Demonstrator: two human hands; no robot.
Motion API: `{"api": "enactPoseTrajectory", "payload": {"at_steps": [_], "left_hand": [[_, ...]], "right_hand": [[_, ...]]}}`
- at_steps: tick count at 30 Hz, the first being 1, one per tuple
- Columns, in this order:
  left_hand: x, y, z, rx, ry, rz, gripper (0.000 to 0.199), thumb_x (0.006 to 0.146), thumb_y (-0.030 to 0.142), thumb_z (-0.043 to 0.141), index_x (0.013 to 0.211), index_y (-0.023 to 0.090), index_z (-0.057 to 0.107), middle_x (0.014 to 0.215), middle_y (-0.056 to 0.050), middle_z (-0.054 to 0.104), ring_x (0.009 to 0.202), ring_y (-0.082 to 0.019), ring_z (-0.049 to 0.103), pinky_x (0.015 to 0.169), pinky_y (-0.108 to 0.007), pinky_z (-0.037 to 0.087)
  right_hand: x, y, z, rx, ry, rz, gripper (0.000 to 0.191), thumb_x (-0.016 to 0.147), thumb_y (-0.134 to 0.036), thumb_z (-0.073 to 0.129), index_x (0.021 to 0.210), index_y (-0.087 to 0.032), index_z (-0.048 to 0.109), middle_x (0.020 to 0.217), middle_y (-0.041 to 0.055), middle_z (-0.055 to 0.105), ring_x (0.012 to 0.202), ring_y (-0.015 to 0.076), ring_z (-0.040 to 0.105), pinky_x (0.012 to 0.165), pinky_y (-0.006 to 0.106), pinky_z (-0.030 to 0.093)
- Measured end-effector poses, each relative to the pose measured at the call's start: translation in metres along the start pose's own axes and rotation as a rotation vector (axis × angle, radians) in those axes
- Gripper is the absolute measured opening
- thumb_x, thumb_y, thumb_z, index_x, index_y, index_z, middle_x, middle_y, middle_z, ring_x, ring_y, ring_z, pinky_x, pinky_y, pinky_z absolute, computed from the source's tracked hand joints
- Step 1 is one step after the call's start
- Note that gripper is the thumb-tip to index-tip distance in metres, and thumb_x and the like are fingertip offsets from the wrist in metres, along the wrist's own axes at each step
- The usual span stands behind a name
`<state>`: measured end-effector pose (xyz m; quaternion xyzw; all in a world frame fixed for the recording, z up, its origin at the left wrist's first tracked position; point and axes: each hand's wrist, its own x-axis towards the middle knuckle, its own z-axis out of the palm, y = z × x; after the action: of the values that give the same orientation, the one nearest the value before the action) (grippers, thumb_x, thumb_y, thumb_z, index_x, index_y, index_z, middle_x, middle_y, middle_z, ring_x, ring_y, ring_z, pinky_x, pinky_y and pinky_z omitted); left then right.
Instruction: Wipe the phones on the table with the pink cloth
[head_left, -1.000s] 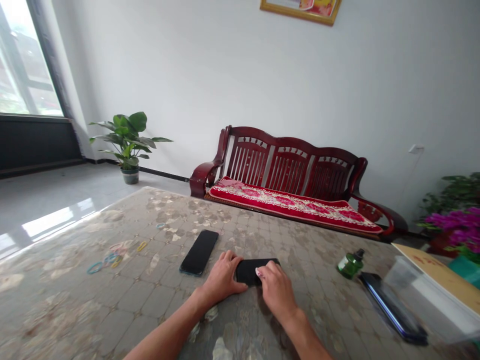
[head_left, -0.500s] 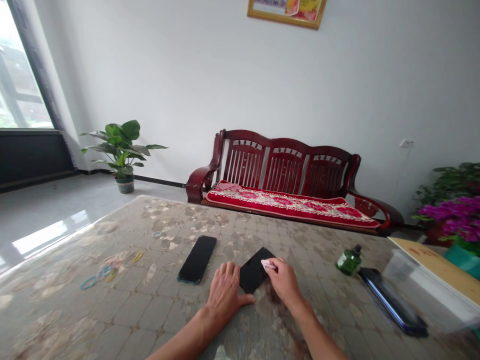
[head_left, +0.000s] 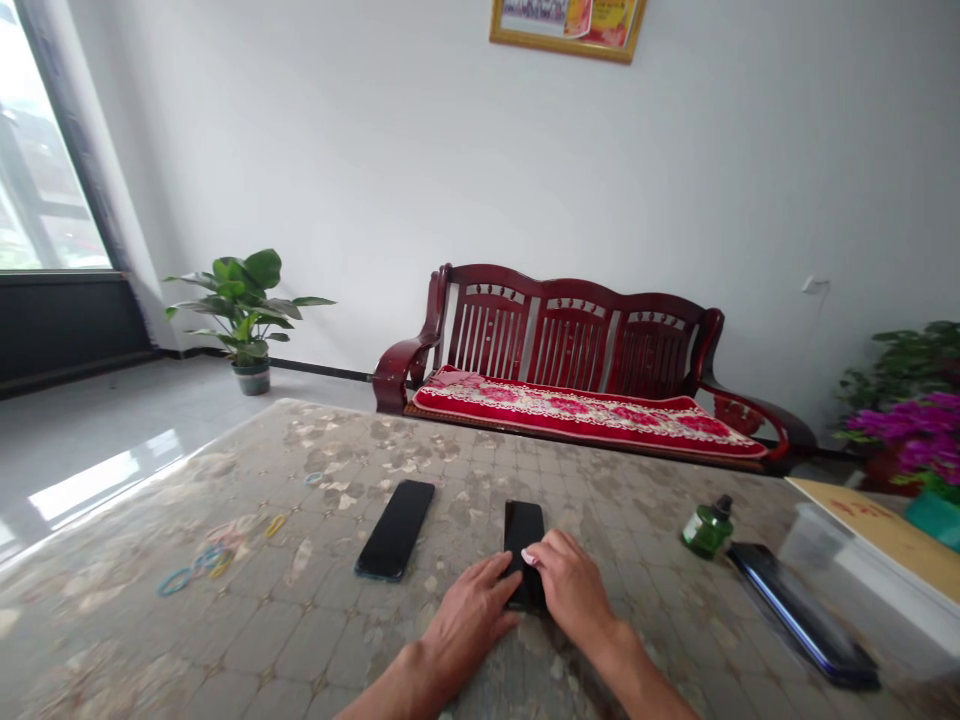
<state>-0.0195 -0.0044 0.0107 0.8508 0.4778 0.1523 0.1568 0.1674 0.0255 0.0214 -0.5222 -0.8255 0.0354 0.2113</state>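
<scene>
A black smartphone (head_left: pixel 525 522) lies on the patterned tablecloth in front of me, its lower part between my hands. My left hand (head_left: pixel 471 610) holds it at its left side, the fingertips over the edge of the dark screen and the thumb low near its bottom end. My right hand (head_left: pixel 574 585) is closed on a small pale pink cloth or tissue (head_left: pixel 529 556), pressed to the screen; most of it is hidden in the fingers. Left of my hands a second black smartphone (head_left: pixel 396 530) lies flat, touched by neither hand.
Several coloured rubber bands (head_left: pixel 196 570) lie at the left of the table (head_left: pixel 255 640). To the right are a green bottle (head_left: pixel 707 528), a dark blue phone-like object (head_left: pixel 802 615) and a clear plastic box (head_left: pixel 847 560). Behind the table stands a wooden bench (head_left: pixel 570 340).
The phone between my hands has turned from slanted to nearly upright in view. My left hand has shifted right onto its edge. The pink cloth has moved down the screen with my right hand.
</scene>
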Motion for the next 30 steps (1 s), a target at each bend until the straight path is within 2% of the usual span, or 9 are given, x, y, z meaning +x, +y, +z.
{"api": "enactPoseTrajectory", "payload": {"at_steps": [3,6,11,13,19,21,28,30], "left_hand": [[0.002,0.000,-0.001,0.011,0.012,0.033,0.041,0.087,0.013,0.059,0.127,0.023,0.059,0.142,-0.008,0.052,0.131,-0.023,0.048,0.112,-0.035,0.037],[0.003,-0.003,0.001,0.010,0.027,0.046,0.038,0.088,0.013,0.057,0.124,0.024,0.061,0.140,-0.008,0.055,0.128,-0.023,0.051,0.110,-0.035,0.039],[0.003,-0.007,0.005,-0.007,0.043,0.057,0.038,0.088,0.014,0.056,0.124,0.024,0.061,0.140,-0.008,0.054,0.128,-0.023,0.051,0.110,-0.035,0.040],[0.003,-0.008,0.005,-0.016,0.049,0.061,0.039,0.088,0.014,0.057,0.125,0.024,0.060,0.140,-0.007,0.054,0.129,-0.023,0.050,0.111,-0.035,0.039],[0.003,-0.005,0.002,-0.026,0.063,0.074,0.032,0.086,0.013,0.056,0.115,0.025,0.063,0.135,-0.005,0.058,0.125,-0.022,0.054,0.108,-0.033,0.041],[0.004,-0.005,0.001,-0.024,0.062,0.077,0.032,0.086,0.013,0.056,0.114,0.024,0.064,0.134,-0.005,0.058,0.124,-0.022,0.054,0.108,-0.033,0.041],[0.003,-0.007,0.002,-0.021,0.063,0.089,0.035,0.087,0.015,0.054,0.120,0.025,0.062,0.137,-0.006,0.057,0.126,-0.023,0.053,0.110,-0.035,0.040],[0.003,-0.007,0.002,-0.022,0.066,0.084,0.035,0.087,0.015,0.054,0.120,0.025,0.062,0.138,-0.006,0.056,0.127,-0.023,0.053,0.109,-0.035,0.040]], "right_hand": [[0.013,0.001,0.002,-0.097,-0.012,0.011,0.029,0.094,-0.013,0.042,0.093,-0.024,0.069,0.095,0.0041,0.063,0.095,0.0181,0.056,0.083,0.026,0.039],[0.038,0.007,0.006,-0.177,-0.028,0.049,0.029,0.094,-0.014,0.042,0.093,-0.023,0.069,0.096,0.0049,0.064,0.097,0.0187,0.056,0.085,0.026,0.038],[0.071,0.015,0.010,-0.218,-0.051,0.100,0.030,0.093,-0.013,0.042,0.094,-0.023,0.071,0.098,0.0058,0.065,0.097,0.0183,0.057,0.084,0.026,0.038],[0.069,0.013,0.010,-0.210,-0.052,0.101,0.030,0.093,-0.014,0.042,0.094,-0.023,0.071,0.096,0.0054,0.066,0.096,0.0176,0.058,0.083,0.025,0.038],[0.032,0.001,0.005,-0.132,-0.061,0.030,0.029,0.094,-0.016,0.043,0.090,-0.025,0.071,0.093,0.0021,0.065,0.092,0.0151,0.059,0.080,0.023,0.038],[0.028,-0.001,0.006,-0.124,-0.042,0.025,0.029,0.094,-0.016,0.043,0.091,-0.026,0.070,0.093,0.0018,0.064,0.092,0.0153,0.059,0.080,0.023,0.038],[0.071,0.000,0.018,-0.178,-0.052,0.089,0.027,0.092,-0.014,0.045,0.089,-0.023,0.071,0.094,0.0039,0.066,0.094,0.0165,0.059,0.081,0.024,0.038],[0.075,-0.001,0.019,-0.175,-0.051,0.101,0.027,0.092,-0.013,0.046,0.090,-0.023,0.071,0.095,0.0037,0.066,0.094,0.0162,0.059,0.079,0.023,0.038]]}}
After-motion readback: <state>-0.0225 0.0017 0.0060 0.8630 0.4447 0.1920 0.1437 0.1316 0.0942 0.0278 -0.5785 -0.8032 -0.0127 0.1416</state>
